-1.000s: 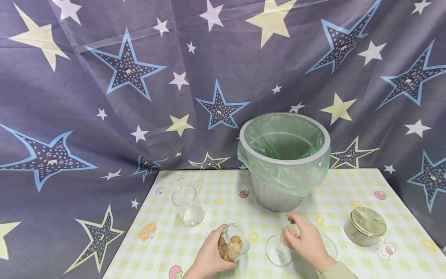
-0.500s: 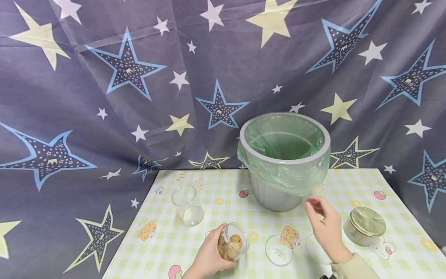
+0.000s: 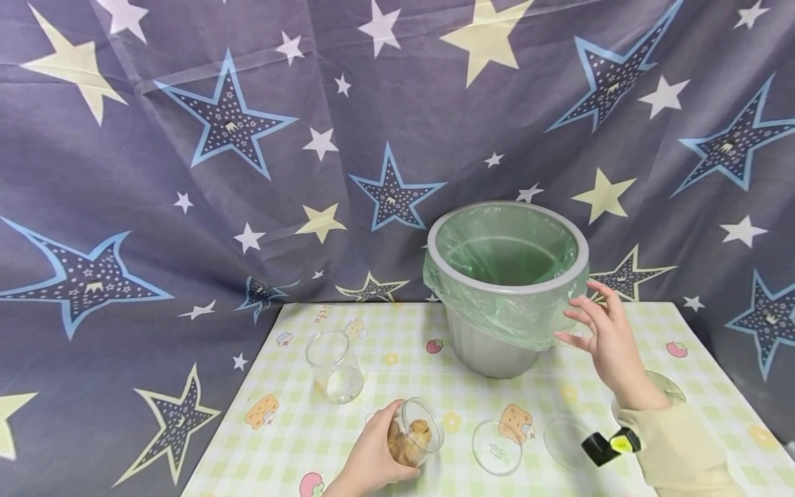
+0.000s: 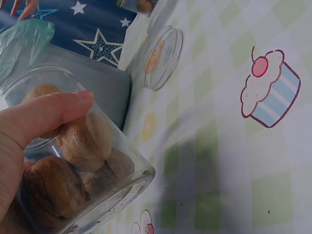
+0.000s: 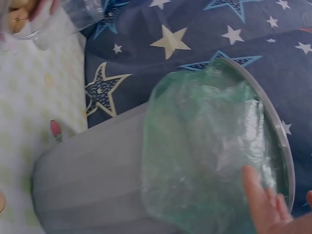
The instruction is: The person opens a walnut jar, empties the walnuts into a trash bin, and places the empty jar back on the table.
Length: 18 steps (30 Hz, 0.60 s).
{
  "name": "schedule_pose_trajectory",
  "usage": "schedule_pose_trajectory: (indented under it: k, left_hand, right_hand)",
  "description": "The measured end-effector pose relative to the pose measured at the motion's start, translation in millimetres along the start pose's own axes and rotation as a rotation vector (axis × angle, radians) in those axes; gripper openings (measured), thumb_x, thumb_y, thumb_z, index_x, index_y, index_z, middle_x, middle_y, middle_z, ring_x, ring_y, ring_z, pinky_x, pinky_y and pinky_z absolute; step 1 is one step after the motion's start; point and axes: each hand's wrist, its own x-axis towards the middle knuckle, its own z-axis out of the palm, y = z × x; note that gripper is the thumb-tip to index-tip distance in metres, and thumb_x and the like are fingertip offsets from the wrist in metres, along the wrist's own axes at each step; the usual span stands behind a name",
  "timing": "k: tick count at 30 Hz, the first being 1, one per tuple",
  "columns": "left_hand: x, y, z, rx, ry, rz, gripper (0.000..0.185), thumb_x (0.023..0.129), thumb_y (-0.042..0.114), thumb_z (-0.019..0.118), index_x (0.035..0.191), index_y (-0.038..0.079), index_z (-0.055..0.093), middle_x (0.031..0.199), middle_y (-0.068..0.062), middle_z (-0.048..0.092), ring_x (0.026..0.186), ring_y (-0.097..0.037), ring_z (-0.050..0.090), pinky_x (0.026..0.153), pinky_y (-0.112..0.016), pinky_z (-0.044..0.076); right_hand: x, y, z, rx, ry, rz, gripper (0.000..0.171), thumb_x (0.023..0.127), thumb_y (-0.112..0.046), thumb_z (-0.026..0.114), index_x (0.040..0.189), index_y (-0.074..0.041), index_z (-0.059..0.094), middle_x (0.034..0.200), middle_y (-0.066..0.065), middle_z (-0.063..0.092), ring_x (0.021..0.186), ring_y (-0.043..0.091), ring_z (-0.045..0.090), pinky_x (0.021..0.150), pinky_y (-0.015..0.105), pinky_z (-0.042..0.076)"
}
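My left hand grips a clear lidless jar of brown nuts, tilted, low over the table's front edge. The left wrist view shows the thumb across the jar. My right hand is raised with fingers spread, holding nothing, just beside the right side of the grey bin with its green liner; I cannot tell whether it touches. In the right wrist view the fingertips sit by the liner.
Two clear lids lie flat near the front of the checked table. An empty clear jar stands at the left. A gold-lidded jar is mostly hidden behind my right forearm. A star-print cloth hangs behind.
My right hand left the lids on the table and rose up and to the right, to the bin's side. The left hand and its jar stayed put.
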Motion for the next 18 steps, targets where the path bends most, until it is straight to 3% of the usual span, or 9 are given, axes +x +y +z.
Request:
schedule_pose_trajectory:
  k: [3,6,8,10,14,18]
  left_hand:
    - [0.6,-0.2,-1.2,-0.001,0.003,-0.004,0.103,0.057,0.027,0.089,0.141,0.004,0.033,0.128,-0.017,0.05,0.114,-0.037,0.05,0.09,-0.063,0.045]
    - [1.3,-0.1,-2.2,-0.004,0.004,-0.007,0.103,0.057,0.026,0.089,0.141,0.004,0.033,0.128,-0.016,0.05,0.113,-0.037,0.05,0.09,-0.063,0.044]
    - [1.5,0.2,-3.0,-0.006,0.004,-0.009,0.103,0.057,0.026,0.089,0.141,0.004,0.033,0.128,-0.016,0.05,0.113,-0.037,0.049,0.09,-0.064,0.044]
    - [1.6,0.4,-3.8,-0.008,0.004,-0.007,0.103,0.057,0.026,0.089,0.141,0.003,0.033,0.127,-0.016,0.05,0.113,-0.037,0.049,0.089,-0.064,0.044]
    - [1.3,0.3,-6.5,-0.021,0.004,0.001,0.103,0.058,0.027,0.089,0.141,0.003,0.032,0.127,-0.015,0.051,0.114,-0.038,0.049,0.089,-0.066,0.044]
    - [0.3,0.4,-10.8,-0.021,0.01,0.001,0.103,0.059,0.027,0.089,0.141,0.004,0.032,0.127,-0.016,0.05,0.114,-0.039,0.05,0.089,-0.066,0.044]
  right_hand:
    - [11,-10,3,-0.016,-0.032,0.123,0.046,0.1,-0.028,0.044,0.138,-0.031,0.019,0.125,0.002,0.033,0.111,0.013,0.046,0.074,0.029,0.057]
    - [20,-16,8,-0.019,-0.05,0.219,0.062,0.099,-0.034,0.044,0.146,-0.036,0.004,0.148,0.01,0.006,0.136,0.032,0.021,0.077,0.03,0.057]
    - [25,-18,10,-0.012,-0.044,0.26,0.069,0.099,-0.034,0.044,0.148,-0.036,-0.004,0.154,0.007,-0.012,0.142,0.038,0.001,0.076,0.03,0.057]
    - [30,-18,13,-0.02,-0.033,0.28,0.073,0.099,-0.033,0.044,0.149,-0.035,-0.01,0.155,0.005,-0.021,0.143,0.039,-0.009,0.076,0.03,0.057]
    - [38,-16,15,-0.087,-0.008,0.276,0.079,0.099,-0.031,0.046,0.148,-0.03,-0.016,0.15,0.01,-0.004,0.143,0.037,-0.005,0.082,0.034,0.056]
    - [44,-12,15,-0.144,0.03,0.254,0.083,0.097,-0.027,0.049,0.148,-0.025,-0.017,0.125,0.001,0.02,0.128,0.024,0.028,0.082,0.034,0.056]
